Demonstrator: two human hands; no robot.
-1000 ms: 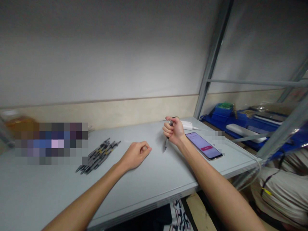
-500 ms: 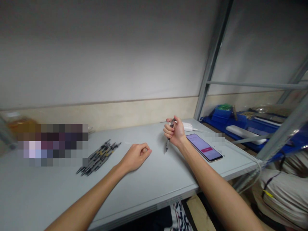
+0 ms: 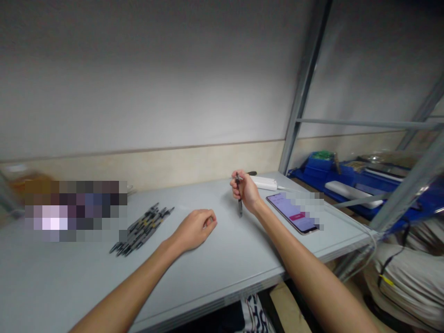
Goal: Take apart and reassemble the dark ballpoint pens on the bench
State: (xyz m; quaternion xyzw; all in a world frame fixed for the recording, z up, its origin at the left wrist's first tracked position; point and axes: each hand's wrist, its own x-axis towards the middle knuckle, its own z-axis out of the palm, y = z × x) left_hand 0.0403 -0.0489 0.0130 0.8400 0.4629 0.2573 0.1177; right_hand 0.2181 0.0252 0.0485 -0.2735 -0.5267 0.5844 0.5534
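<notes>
My right hand (image 3: 247,190) holds a dark pen (image 3: 239,206) upright, tip down, just above the grey table (image 3: 215,268). Its fingers are loosened around the barrel. My left hand (image 3: 194,228) rests on the table as a loose fist, with nothing visible in it. A pile of several dark pens (image 3: 142,228) lies to the left of my left hand. A phone (image 3: 292,213) with a lit screen lies flat to the right of my right hand.
A white device with a cable (image 3: 265,183) lies at the table's back, behind my right hand. A metal rack post (image 3: 298,106) stands at the table's right end. Blue bins (image 3: 329,169) sit on a shelf beyond it. Stacked pale bags (image 3: 412,273) are at lower right.
My right hand has shifted a little to the left and loosened from a fist, so the pen now shows in front of the fingers. My left hand has stayed put.
</notes>
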